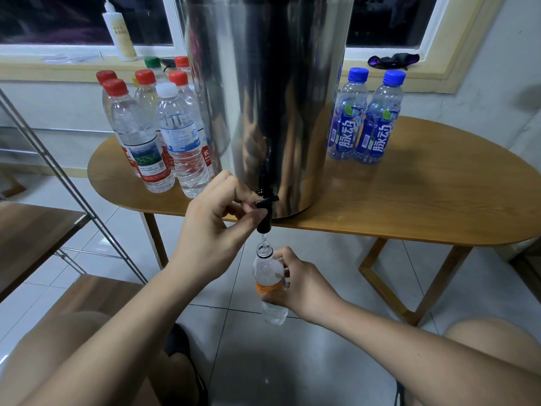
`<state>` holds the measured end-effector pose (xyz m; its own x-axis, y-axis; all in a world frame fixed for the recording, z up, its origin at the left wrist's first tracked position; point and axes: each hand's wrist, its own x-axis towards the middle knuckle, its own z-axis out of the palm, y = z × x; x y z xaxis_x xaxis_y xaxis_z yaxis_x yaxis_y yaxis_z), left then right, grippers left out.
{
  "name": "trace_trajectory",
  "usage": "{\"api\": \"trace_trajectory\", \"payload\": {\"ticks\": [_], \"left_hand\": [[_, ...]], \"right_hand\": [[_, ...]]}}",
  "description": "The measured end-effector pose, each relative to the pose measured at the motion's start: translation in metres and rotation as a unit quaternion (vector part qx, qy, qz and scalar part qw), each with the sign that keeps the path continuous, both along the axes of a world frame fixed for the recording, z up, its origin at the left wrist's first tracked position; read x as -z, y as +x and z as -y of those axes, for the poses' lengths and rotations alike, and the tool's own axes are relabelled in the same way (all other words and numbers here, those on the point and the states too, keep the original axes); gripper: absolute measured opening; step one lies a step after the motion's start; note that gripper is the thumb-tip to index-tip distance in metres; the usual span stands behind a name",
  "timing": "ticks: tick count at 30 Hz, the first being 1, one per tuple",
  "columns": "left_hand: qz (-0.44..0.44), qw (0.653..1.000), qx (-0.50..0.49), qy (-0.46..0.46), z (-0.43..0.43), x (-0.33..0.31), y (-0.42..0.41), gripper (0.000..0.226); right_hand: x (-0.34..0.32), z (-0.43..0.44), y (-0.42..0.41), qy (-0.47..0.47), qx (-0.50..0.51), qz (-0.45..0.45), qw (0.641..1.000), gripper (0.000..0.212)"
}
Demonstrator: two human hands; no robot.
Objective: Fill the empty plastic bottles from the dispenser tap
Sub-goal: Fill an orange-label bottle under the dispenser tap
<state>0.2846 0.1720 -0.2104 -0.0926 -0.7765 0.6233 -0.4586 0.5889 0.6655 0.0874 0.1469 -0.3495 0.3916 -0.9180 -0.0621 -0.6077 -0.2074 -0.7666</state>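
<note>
Pinching the black tap (pixel 265 212) lever with the left hand (pixel 216 227), thumb and curled fingers closed on it, at the dispenser (pixel 263 98) on the table's (pixel 424 206) near edge. Gripping the uncapped orange-label bottle (pixel 268 276) round its middle with the right hand (pixel 295 282), mouth just under the spout, catching a thin stream. Probably partway through this fill. Likely done: capped bottles (pixel 152 136) at the left end. Unclear about the blue pair (pixel 366 118) toward the far edge.

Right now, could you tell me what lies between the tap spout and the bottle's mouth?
Only a thin stream of water falling through open air, in the head view.
</note>
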Motion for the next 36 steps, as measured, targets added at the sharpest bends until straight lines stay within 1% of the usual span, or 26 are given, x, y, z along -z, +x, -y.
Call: {"api": "trace_trajectory", "payload": {"ticks": [12, 21, 34, 36], "left_hand": [[0.000, 1.000, 0.001, -0.003, -0.0002, 0.0009, 0.0004, 0.018], [-0.009, 1.000, 0.013, -0.007, 0.0013, 0.0028, 0.0017, 0.012], [-0.009, 1.000, 0.021, 0.000, 0.0014, 0.0020, 0.0040, 0.023], [-0.008, 1.000, 0.021, 0.000, 0.0008, 0.0016, 0.0039, 0.022]], "right_hand": [[-0.0004, 0.0003, 0.0001, 0.005, -0.002, -0.002, 1.000, 0.068], [-0.0002, -0.0004, -0.0002, 0.012, 0.007, 0.006, 1.000, 0.063], [-0.0029, -0.0006, 0.0008, 0.009, 0.003, -0.005, 1.000, 0.065], [-0.0033, -0.0004, 0.0012, 0.010, 0.002, -0.008, 1.000, 0.065]]}}
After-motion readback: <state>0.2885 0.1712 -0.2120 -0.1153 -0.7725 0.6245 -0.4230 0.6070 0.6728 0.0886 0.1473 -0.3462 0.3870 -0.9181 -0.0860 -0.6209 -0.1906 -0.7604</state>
